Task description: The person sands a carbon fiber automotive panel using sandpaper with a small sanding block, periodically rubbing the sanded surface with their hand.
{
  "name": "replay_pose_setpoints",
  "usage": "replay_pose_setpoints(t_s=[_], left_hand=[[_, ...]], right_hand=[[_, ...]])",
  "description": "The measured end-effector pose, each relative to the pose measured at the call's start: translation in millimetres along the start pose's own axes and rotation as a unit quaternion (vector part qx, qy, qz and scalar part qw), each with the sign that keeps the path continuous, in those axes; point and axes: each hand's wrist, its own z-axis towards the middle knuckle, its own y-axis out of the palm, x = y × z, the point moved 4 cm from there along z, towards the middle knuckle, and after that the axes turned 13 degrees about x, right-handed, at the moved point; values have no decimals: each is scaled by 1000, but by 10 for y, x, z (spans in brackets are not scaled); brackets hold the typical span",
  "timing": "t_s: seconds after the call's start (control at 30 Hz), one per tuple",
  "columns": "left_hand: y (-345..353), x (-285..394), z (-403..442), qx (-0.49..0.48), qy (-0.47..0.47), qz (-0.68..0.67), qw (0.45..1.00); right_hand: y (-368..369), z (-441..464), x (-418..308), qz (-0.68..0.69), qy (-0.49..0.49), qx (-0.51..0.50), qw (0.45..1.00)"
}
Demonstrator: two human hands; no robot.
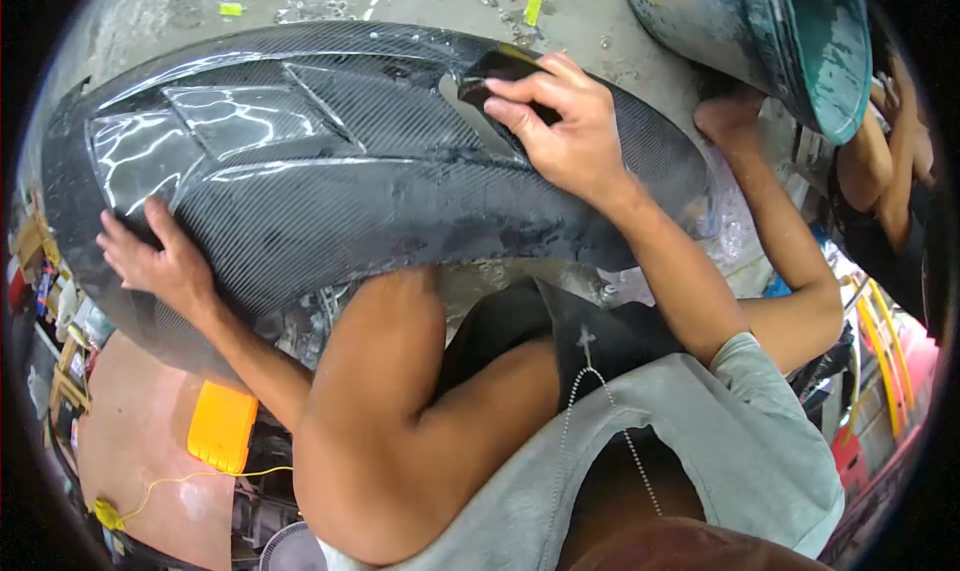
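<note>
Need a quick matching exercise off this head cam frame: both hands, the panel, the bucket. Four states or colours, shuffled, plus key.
Column 1
1. Left hand
2. Right hand
3. Panel
4. Bucket

Column 2
A. Teal inside
B. Gripping a dark block
C. Black, with a fine woven pattern
D. Spread out, resting at one end of the panel

Pairs: 1-D, 2-B, 3-C, 4-A
</note>
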Motion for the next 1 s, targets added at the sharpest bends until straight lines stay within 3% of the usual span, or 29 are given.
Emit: replay_pose_setpoints(t_s=[0.13, 0.3, 0.4, 0.87, 1.0], left_hand=[[2, -244, 150, -193, 61, 124, 971], [-4, -91, 162, -90, 147, 41, 984], [16, -87, 179, -94, 155, 12, 983], [28, -192, 248, -89, 194, 21, 977], [64, -263, 236, -117, 184, 9, 976]], right_hand=[[-11, -30, -45, -34, -33, -2, 999], [159, 108, -94, -64, -64, -9, 996], [161, 150, -76, -72, -107, -47, 991], [-16, 24, -133, -73, -93, -86, 989], [179, 158, -120, -76, -137, -71, 985]])
